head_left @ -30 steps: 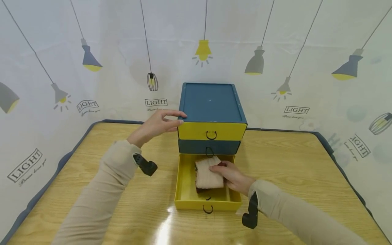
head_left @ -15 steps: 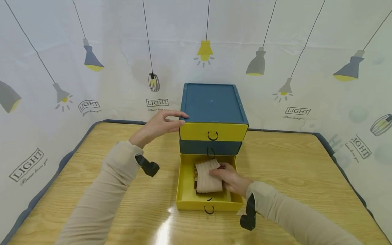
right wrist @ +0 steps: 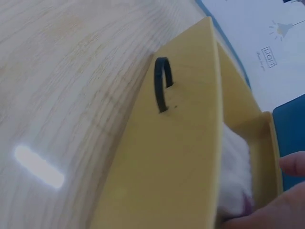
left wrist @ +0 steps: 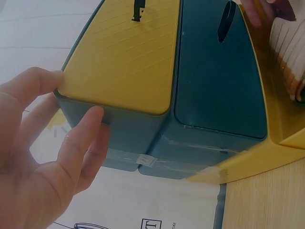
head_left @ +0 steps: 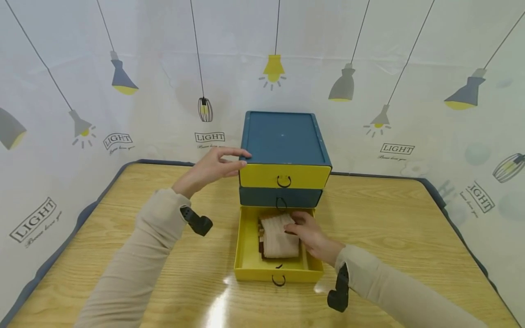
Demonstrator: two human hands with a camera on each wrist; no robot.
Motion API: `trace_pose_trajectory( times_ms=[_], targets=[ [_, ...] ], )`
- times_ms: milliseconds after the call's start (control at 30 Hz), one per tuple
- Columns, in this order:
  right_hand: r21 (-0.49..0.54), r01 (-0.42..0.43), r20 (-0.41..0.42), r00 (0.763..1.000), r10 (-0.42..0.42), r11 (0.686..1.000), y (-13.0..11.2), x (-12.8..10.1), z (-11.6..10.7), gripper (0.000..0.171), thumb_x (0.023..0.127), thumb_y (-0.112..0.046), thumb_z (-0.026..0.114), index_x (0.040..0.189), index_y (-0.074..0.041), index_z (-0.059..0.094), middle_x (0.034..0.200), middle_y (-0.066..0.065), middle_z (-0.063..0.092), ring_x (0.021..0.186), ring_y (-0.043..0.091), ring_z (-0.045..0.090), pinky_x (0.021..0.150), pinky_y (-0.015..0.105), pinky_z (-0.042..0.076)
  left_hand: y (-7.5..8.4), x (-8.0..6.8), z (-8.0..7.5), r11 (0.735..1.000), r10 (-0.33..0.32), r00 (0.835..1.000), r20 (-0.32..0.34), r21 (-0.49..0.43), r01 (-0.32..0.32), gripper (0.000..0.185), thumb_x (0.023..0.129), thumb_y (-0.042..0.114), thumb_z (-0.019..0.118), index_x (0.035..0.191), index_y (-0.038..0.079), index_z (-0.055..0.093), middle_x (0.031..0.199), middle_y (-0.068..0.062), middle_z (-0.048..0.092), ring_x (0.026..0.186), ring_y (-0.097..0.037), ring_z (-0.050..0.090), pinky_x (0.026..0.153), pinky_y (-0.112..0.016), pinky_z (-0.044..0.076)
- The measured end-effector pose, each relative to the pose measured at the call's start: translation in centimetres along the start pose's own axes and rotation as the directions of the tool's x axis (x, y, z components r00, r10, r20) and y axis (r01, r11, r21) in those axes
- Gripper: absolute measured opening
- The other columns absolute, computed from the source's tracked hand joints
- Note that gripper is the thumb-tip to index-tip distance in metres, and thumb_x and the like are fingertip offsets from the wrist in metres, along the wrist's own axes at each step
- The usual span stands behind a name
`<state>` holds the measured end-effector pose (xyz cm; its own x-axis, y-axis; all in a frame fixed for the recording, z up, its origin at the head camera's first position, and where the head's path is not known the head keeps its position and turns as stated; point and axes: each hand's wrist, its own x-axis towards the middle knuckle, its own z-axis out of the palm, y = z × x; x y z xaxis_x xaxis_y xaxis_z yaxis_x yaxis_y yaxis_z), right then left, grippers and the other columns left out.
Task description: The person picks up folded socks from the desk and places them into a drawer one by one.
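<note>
A pale folded ribbed cloth (head_left: 280, 237) with brown and dark red parts lies in the pulled-out yellow drawer (head_left: 248, 264), the lowest of a small blue and yellow drawer cabinet (head_left: 283, 136). My right hand (head_left: 311, 234) is over the cloth's right side, thumb and fingers pinching a dark red edge of it. In the left wrist view that dark red piece (left wrist: 285, 8) shows at the fingertips. My left hand (head_left: 211, 166) touches the cabinet's front left top corner with relaxed fingers, holding nothing. The right wrist view shows the cloth (right wrist: 234, 171) partly hidden behind the drawer front.
Above the pulled-out drawer, a blue drawer (head_left: 262, 197) and a yellow drawer (head_left: 258, 175) are closed. The yellow drawer's front has a black loop handle (head_left: 279, 281). A wooden table (head_left: 389, 228) lies beneath, with a lamp-printed sheet (head_left: 164, 68) behind it.
My right hand has drawn slightly back to the right across the cloth, its fingers less far over it. The cloth now lies flatter and lower in the drawer. My left hand stays on the cabinet corner.
</note>
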<state>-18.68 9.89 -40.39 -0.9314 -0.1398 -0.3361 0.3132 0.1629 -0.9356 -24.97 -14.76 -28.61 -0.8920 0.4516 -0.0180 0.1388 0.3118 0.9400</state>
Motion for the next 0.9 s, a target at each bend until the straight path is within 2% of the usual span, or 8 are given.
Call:
trace_pose_trajectory(
  times_ms=[100,233,333,467,600,667,767,900],
  targets=[
    [0.022,0.025,0.021,0.999,-0.026,0.999,-0.7,-0.7,-0.6,0.054,0.087,-0.001,0.048,0.134,0.007,0.022,0.137,0.028,0.022,0.119,0.039,0.035,0.102,0.05,0.025,0.0,0.1,0.0,1.0,-0.002,1.0,0.005,-0.003,0.002,0.035,0.089,0.02,0.055,0.122,0.01,0.053,0.138,-0.004,0.032,0.108,-0.025,0.05,0.087,-0.034,0.047],
    [0.075,0.024,0.096,0.995,-0.032,0.997,-1.6,-1.9,-1.5,0.056,0.089,-0.002,0.045,0.136,0.007,0.016,0.139,0.029,0.016,0.127,0.038,0.019,0.104,0.05,0.019,0.1,0.1,0.1,1.0,-0.001,1.0,0.009,-0.001,0.001,0.035,0.089,0.02,0.055,0.122,0.01,0.053,0.138,-0.004,0.031,0.109,-0.025,0.05,0.087,-0.034,0.047],
    [0.098,0.018,0.159,0.987,-0.033,0.995,-2.2,-3.0,-2.2,0.058,0.09,-0.005,0.046,0.138,0.006,0.015,0.14,0.027,0.016,0.129,0.036,0.017,0.105,0.049,0.016,0.0,0.1,0.1,1.0,-0.003,1.0,0.005,-0.001,0.003,0.036,0.089,0.021,0.056,0.122,0.01,0.053,0.138,-0.003,0.032,0.108,-0.025,0.05,0.087,-0.033,0.047],
    [0.088,0.035,0.232,0.971,-0.055,0.996,-2.5,-4.5,-3.1,0.057,0.091,-0.013,0.05,0.137,0.003,0.02,0.14,0.025,0.02,0.128,0.035,0.023,0.104,0.049,0.02,-0.1,0.1,0.0,1.0,-0.01,1.0,-0.006,-0.004,0.01,0.037,0.088,0.023,0.056,0.123,0.011,0.053,0.138,-0.003,0.032,0.108,-0.024,0.049,0.087,-0.032,0.047],
    [0.088,0.066,0.338,0.937,-0.092,0.994,-1.6,-6.0,-3.8,0.057,0.091,-0.021,0.051,0.134,0.006,0.025,0.136,0.024,0.028,0.124,0.034,0.031,0.101,0.047,0.028,-0.2,0.0,0.0,1.0,-0.009,1.0,-0.007,0.002,0.009,0.037,0.088,0.023,0.056,0.123,0.011,0.052,0.139,-0.003,0.03,0.11,-0.025,0.048,0.088,-0.033,0.046],
    [0.069,0.104,0.378,0.918,-0.123,0.992,-0.7,-6.8,-4.0,0.054,0.091,-0.02,0.052,0.13,0.009,0.03,0.13,0.025,0.037,0.117,0.033,0.041,0.097,0.045,0.035,-0.2,0.1,0.1,1.0,-0.01,1.0,-0.003,0.006,0.01,0.037,0.088,0.023,0.056,0.124,0.011,0.052,0.139,-0.003,0.03,0.111,-0.025,0.048,0.088,-0.033,0.046],
    [0.024,0.178,0.393,0.903,-0.174,0.984,0.9,-8.2,-3.9,0.043,0.09,-0.016,0.052,0.121,0.012,0.041,0.114,0.022,0.051,0.102,0.026,0.054,0.086,0.038,0.046,-0.1,0.1,0.2,1.0,-0.01,1.0,0.0,0.006,0.01,0.037,0.089,0.022,0.055,0.124,0.011,0.052,0.139,-0.003,0.03,0.111,-0.025,0.048,0.087,-0.033,0.047],
    [0.002,0.283,0.405,0.877,-0.259,0.959,3.0,-9.4,-3.4,0.034,0.09,-0.011,0.051,0.111,0.015,0.047,0.1,0.02,0.056,0.088,0.017,0.059,0.075,0.033,0.052,-0.2,0.1,0.2,1.0,-0.004,1.0,0.001,0.001,0.004,0.036,0.089,0.021,0.055,0.123,0.011,0.053,0.139,-0.004,0.031,0.111,-0.025,0.048,0.086,-0.034,0.047]
  ],
)
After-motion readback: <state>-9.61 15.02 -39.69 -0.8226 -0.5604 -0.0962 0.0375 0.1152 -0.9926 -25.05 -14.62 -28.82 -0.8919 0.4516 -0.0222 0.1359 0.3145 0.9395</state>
